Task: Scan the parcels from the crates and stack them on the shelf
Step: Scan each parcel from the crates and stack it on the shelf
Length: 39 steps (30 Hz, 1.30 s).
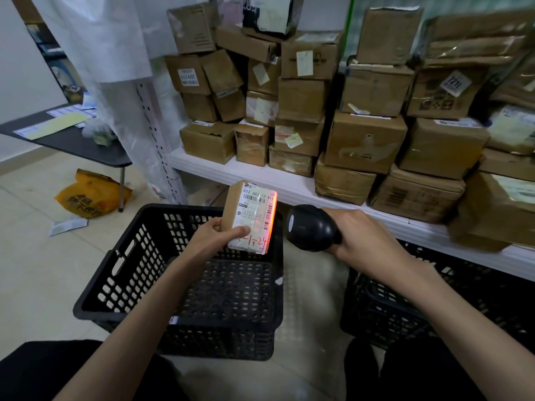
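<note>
Cardboard parcel (251, 217) x1 gripped in left hand (215, 235), right hand (366, 237) gripping scanner (311, 228), 2 black crates (121, 256).

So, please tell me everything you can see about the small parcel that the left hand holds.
The small parcel is a slim brown cardboard box, held upright and slightly tilted above the black crate. A white shipping label with barcodes and printed numbers covers its front; red handwriting marks the label's lower part. The left hand grips its lower left corner, thumb on the label. A red-orange scanner beam lights its right edge, from the black scanner in the right hand.
</note>
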Available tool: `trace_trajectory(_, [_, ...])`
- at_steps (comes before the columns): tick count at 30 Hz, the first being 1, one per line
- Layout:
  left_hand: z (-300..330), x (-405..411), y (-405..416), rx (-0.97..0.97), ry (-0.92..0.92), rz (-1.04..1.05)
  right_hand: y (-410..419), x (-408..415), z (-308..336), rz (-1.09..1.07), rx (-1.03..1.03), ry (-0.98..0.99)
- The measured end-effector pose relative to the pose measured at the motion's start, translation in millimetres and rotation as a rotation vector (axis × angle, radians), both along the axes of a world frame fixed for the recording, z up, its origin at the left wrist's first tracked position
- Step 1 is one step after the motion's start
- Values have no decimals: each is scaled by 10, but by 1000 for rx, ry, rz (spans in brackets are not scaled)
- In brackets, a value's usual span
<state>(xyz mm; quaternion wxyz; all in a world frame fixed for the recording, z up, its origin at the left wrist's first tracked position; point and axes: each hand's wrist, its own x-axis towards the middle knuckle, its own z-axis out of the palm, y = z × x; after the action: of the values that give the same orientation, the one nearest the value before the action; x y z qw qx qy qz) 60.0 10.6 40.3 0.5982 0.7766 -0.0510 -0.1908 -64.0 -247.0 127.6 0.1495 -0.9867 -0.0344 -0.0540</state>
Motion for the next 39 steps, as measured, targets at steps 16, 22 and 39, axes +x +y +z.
trace_trajectory(16, [82, -29, 19, -39, 8, 5, 52, 61, -12, 17, 168, -63])
trace_trajectory(22, [515, -178, -201, -184, -86, 88, 105, 31, 110, -74, 551, -189])
trace_trajectory(39, [3288, 572, -1501, 6, -784, 73, -360, 858, 2409, -142, 1351, -327])
